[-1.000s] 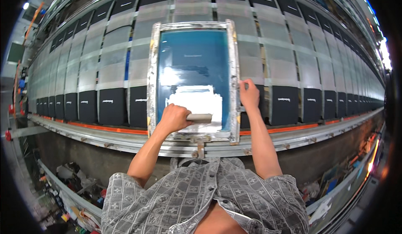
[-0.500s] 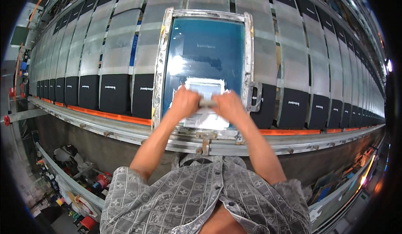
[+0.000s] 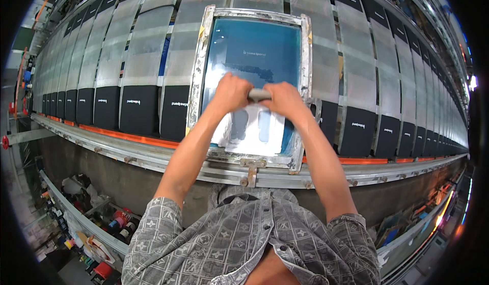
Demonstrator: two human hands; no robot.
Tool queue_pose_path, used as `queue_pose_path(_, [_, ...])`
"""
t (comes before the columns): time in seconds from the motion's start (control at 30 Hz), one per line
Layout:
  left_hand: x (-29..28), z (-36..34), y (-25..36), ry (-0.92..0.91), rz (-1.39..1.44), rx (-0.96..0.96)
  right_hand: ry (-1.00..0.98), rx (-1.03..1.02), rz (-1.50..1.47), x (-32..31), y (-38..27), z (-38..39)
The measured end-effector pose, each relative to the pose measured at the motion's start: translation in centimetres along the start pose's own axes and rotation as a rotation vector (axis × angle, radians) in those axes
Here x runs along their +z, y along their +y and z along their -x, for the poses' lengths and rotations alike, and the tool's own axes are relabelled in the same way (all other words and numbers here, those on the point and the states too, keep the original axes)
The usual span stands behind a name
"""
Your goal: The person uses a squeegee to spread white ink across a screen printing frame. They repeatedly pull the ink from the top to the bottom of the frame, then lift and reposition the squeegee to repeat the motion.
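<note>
Two hands (image 3: 235, 92) clamp one grey bar (image 3: 260, 95) over one framed blue screen (image 3: 254, 36).

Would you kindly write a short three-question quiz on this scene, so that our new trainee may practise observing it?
1. Multiple choice: what do the left hand and right hand grip together?
A) a red bottle
B) a grey bar-shaped tool
C) a black cloth

2. True or false: the white patch lies on the end of the blue screen nearer the person.

3. Fill in the colour: between the near row of black pieces and the near metal rail runs a narrow ____ strip.

Key: 1. B; 2. True; 3. Orange.
</note>
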State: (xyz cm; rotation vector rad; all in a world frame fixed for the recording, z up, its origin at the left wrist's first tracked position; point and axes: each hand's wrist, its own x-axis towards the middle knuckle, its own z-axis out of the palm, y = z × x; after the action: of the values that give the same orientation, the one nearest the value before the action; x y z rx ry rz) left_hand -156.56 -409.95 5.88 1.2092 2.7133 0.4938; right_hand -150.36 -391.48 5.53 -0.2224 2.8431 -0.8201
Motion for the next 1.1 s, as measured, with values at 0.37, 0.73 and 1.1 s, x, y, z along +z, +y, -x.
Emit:
queue_pose_path(0.37, [-0.6,4.5,2.3,-0.179,0.03,-0.023,-0.093,-0.093,-0.036,0.8,-2.1,4.2])
queue_pose_path(0.73, [0.4,0.7,-0.1,-0.058,0.018,-0.033,-0.079,0.015,-0.04,-0.1,-0.3,-0.2])
queue_pose_path(1.1, [-0.7,3.0,0.7,-0.096,0.004,0.028,0.731,0.347,-0.067,-0.3,4.2,7.9])
